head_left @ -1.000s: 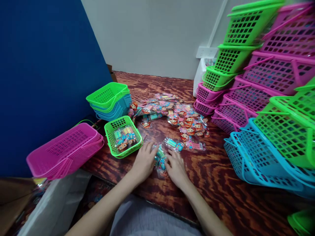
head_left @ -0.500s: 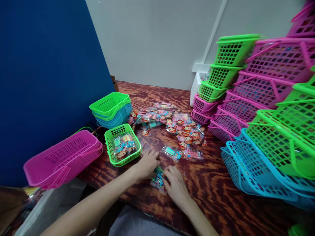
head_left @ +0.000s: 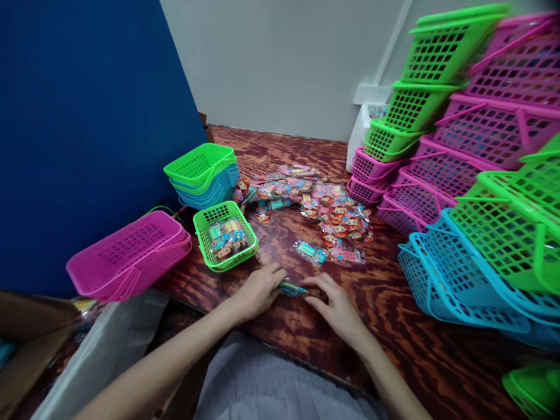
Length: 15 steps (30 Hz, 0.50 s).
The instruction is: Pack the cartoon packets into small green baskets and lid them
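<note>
My left hand (head_left: 258, 289) and my right hand (head_left: 335, 306) rest on the dark wooden table (head_left: 394, 309) near its front edge. Between them lies a small clear packet of colourful items (head_left: 292, 287); the fingers of both hands close on its ends. A little beyond lie two more loose packets (head_left: 311, 251), and behind them a heap of similar packets with cartoon faces (head_left: 319, 204). Left of my hands stands a small green basket (head_left: 225, 234) with several packets inside.
A stack of pink baskets (head_left: 131, 254) juts over the table's left edge. Green and blue baskets (head_left: 203, 175) are stacked behind the small one. Tall stacks of pink, green and blue baskets (head_left: 472, 175) fill the right side. A blue panel (head_left: 87, 116) stands at the left.
Both hands have drawn back toward the table's front edge with the packet between them; it now looks thinner, edge-on. The camera view shifted slightly.
</note>
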Each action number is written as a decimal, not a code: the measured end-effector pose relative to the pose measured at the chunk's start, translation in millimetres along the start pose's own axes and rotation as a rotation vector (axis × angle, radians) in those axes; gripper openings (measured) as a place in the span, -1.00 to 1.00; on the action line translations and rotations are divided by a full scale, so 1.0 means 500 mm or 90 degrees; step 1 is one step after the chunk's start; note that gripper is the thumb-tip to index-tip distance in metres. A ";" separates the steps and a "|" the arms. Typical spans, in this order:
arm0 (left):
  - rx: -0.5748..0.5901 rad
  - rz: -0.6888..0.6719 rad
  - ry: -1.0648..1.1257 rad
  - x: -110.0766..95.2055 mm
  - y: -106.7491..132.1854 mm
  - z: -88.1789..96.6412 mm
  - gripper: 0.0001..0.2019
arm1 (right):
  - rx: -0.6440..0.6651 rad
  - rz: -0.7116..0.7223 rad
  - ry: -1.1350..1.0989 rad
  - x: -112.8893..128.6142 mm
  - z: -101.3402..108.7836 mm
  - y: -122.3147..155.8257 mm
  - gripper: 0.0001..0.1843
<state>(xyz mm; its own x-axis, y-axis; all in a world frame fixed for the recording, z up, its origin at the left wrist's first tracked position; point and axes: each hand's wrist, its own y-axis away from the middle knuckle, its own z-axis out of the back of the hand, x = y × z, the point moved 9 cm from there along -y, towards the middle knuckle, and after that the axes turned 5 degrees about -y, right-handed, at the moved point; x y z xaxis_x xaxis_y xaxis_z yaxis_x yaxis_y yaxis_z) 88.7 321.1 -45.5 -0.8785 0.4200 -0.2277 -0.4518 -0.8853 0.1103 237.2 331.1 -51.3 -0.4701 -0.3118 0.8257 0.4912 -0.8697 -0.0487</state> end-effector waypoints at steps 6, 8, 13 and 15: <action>-0.087 0.030 0.139 -0.027 0.042 -0.030 -0.76 | -0.137 0.060 0.179 0.018 0.069 0.046 -0.61; -0.082 0.024 0.134 -0.032 0.045 -0.041 -0.74 | -0.141 0.123 0.242 0.042 0.057 0.059 -0.69; -0.139 0.007 0.139 -0.018 0.055 -0.032 -0.50 | -0.110 0.201 0.321 0.075 0.021 0.066 -0.83; -0.168 0.029 0.165 0.005 0.062 -0.031 -0.39 | -0.078 0.219 0.325 0.076 0.011 0.062 -0.81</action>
<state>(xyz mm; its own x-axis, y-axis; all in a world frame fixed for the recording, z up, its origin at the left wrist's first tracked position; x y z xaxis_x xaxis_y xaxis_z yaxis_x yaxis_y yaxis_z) 74.8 291.7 -57.5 -0.8132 0.3442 -0.4692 -0.3280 -0.9372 -0.1191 238.5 294.5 -18.1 -0.6064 -0.6983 0.3804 0.6026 -0.7157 -0.3531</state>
